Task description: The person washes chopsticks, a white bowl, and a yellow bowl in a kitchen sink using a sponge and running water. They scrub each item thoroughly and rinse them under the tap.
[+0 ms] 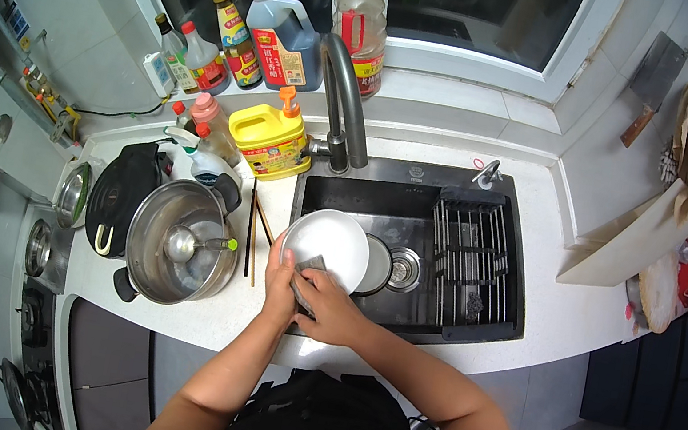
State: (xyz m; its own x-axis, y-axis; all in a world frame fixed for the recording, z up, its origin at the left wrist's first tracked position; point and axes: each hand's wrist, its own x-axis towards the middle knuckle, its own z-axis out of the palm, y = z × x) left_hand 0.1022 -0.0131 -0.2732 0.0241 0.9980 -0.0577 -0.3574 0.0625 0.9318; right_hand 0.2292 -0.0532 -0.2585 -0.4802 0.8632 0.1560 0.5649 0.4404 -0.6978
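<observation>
A white plate (332, 243) is tilted above the left part of the dark sink (361, 194). My left hand (281, 286) grips its left rim, with the thumb over the front. My right hand (329, 307) holds a grey cloth (311, 271) against the plate's lower edge, and the two hands nearly meet there. Below and to the right of the plate, a second pale dish with a dark rim (378, 266) rests in the sink beside the metal drain strainer (404, 270). Part of that dish is hidden behind the white plate.
The grey faucet (344, 107) arches over the sink's back edge. A metal drying rack (471, 262) spans the sink's right side. Left are chopsticks (256, 235), a large steel pot (177, 243) with a ladle (184, 244), and a yellow detergent jug (271, 139). A cleaver (656, 75) hangs at right.
</observation>
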